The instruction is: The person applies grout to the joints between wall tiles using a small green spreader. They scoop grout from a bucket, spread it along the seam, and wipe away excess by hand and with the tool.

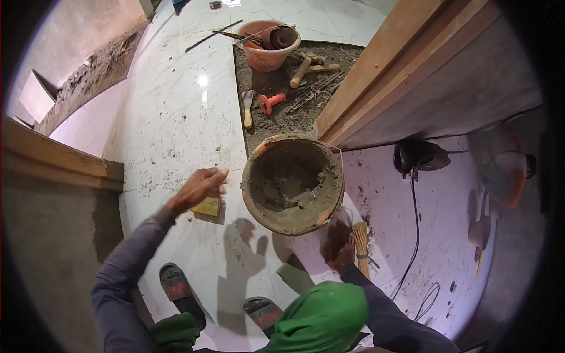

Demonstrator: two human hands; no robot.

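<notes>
My left hand (pixel 203 183) hovers left of a mortar-coated bucket (pixel 259 206), fingers loosely curled and apart, above a yellow block (pixel 206 207) on the white floor tiles. Grey, wet-looking mortar (pixel 291 182) lies inside the bucket. My right hand (pixel 341 252) is low in shadow below the bucket, beside a tied bundle of thin sticks (pixel 361 247); whether it grips anything is unclear. A green-grey block (pixel 294 272) lies just left of that hand.
A pink tub (pixel 265 57), hammers (pixel 302 72), a trowel (pixel 248 115) and red-handled tool (pixel 272 103) sit around an untiled patch. Wooden door frames (pixel 65 156) flank me. A dark object (pixel 421 159) with cables lies right. My sandalled feet (pixel 176 282) are below.
</notes>
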